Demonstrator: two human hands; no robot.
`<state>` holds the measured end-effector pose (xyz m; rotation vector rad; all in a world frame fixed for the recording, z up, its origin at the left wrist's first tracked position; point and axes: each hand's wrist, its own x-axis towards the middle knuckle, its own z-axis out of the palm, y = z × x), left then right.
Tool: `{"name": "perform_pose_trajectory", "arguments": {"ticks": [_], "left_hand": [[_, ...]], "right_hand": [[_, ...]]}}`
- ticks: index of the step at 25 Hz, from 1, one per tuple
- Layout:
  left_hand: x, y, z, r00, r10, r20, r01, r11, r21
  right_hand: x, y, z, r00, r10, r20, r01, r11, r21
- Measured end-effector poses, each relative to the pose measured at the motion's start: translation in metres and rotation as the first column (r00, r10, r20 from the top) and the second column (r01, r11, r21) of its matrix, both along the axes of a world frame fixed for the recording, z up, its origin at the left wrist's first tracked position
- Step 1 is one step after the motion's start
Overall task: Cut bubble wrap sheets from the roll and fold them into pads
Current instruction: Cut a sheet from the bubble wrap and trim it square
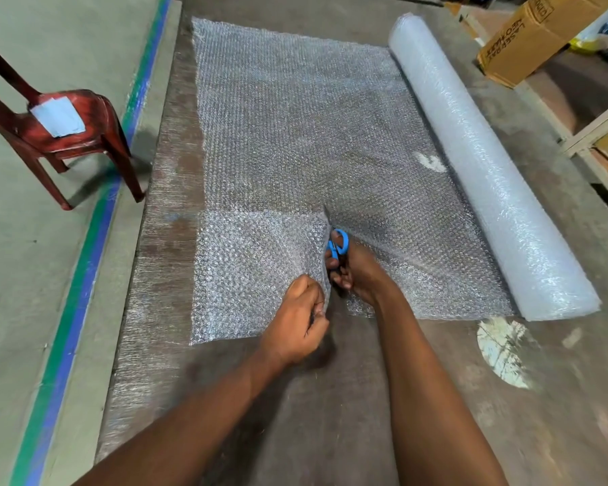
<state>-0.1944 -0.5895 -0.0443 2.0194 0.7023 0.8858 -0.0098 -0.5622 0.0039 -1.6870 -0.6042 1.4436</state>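
The left hand [297, 319] pinches the cut flap taut beside the scissors [336, 240] — the right hand [357, 271], fingers through the handles, cuts away from the roll [485, 163].

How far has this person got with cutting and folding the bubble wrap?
Early on. A sheet is unrolled from the roll and lies flat on the table. The right hand works blue scissors partway up it, while the left hand pinches the cut edge. Most of the cut remains, and no folded pads are visible on the table.
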Motion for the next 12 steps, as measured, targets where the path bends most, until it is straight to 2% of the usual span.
{"name": "perform_pose_trajectory", "arguments": {"ticks": [6, 10, 12], "left_hand": [[-0.002, 0.000, 0.001, 1.000, -0.011, 0.012, 0.012, 0.998, -0.062], [0.008, 0.018, 0.043, 0.956, 0.252, 0.148, -0.229, 0.960, -0.159], [0.020, 0.066, 0.059, 0.938, 0.341, 0.064, -0.337, 0.940, -0.061]], "right_hand": [[-0.002, 0.006, -0.001, 1.000, -0.003, 0.003, 0.003, 1.000, -0.013], [-0.001, 0.011, 0.000, 0.999, -0.021, -0.031, 0.021, 1.000, 0.003], [0.000, 0.010, 0.000, 0.999, -0.012, -0.033, 0.013, 1.000, 0.016]]}}
